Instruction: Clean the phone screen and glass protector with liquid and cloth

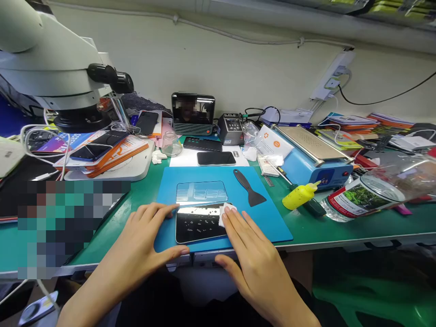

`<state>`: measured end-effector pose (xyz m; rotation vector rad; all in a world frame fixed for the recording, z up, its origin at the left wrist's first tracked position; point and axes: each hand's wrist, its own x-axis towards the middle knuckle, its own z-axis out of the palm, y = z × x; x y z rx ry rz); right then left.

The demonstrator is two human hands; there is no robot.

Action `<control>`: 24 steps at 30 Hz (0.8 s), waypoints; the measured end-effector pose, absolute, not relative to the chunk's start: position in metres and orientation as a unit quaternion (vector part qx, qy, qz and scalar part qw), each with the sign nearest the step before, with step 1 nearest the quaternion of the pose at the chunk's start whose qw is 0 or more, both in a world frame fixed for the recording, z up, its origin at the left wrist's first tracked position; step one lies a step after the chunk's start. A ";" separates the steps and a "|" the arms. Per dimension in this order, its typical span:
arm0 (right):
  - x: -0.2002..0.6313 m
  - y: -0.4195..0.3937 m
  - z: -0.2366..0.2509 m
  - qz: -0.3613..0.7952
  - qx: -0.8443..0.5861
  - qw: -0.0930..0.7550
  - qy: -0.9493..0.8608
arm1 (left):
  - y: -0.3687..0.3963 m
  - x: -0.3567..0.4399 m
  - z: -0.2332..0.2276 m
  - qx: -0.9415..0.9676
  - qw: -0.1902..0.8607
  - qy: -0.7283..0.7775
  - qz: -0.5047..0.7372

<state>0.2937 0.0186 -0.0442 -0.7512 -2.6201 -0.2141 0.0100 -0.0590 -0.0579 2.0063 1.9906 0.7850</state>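
Note:
A phone (199,227) lies screen up on the blue mat (272,222), its dark screen dotted with drops of liquid. At its right end, my right hand (250,247) presses a folded white tissue (223,215) onto the screen under its fingertips. My left hand (150,231) steadies the phone's left end, fingers at the upper corner and thumb near the lower edge. Just behind the phone rests a clear glass screen sheet (201,192). A black scraper (248,188) with a wide blade lies to the right on the mat.
Two more phones (216,158) (202,144) lie behind the mat. On the right are a yellow squeeze bottle (299,196), a blue heating machine (309,159) and a large plastic jar (371,195). A microscope (68,68) overhangs stacked boxes (112,154) on the left.

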 end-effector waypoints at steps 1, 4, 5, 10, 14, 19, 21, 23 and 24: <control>0.290 0.021 -0.043 -0.074 -0.273 0.200 -0.938 | -0.058 0.010 -0.059 0.686 0.093 0.673 0.260; 0.285 0.020 -0.041 -0.076 -0.277 0.195 -0.938 | -0.055 0.011 -0.063 0.691 0.065 0.671 0.260; 0.286 0.017 -0.041 -0.078 -0.274 0.194 -0.939 | -0.055 0.011 -0.064 0.691 0.059 0.671 0.262; 0.294 0.006 -0.038 -0.085 -0.257 0.195 -0.943 | -0.057 0.012 -0.065 0.695 0.054 0.669 0.260; 0.280 0.016 -0.037 -0.055 -0.284 0.194 -0.937 | -0.058 0.012 -0.062 0.693 0.047 0.672 0.257; 0.276 0.000 -0.036 -0.037 -0.237 0.202 -0.950 | -0.057 0.015 -0.060 0.690 0.053 0.673 0.259; 0.280 -0.002 -0.036 -0.041 -0.224 0.201 -0.953 | -0.057 0.015 -0.059 0.689 0.059 0.674 0.259; 0.277 0.004 -0.036 -0.039 -0.238 0.202 -0.949 | -0.057 0.015 -0.058 0.688 0.060 0.675 0.258; 0.274 0.009 -0.037 -0.035 -0.252 0.205 -0.945 | -0.058 0.015 -0.058 0.688 0.060 0.676 0.257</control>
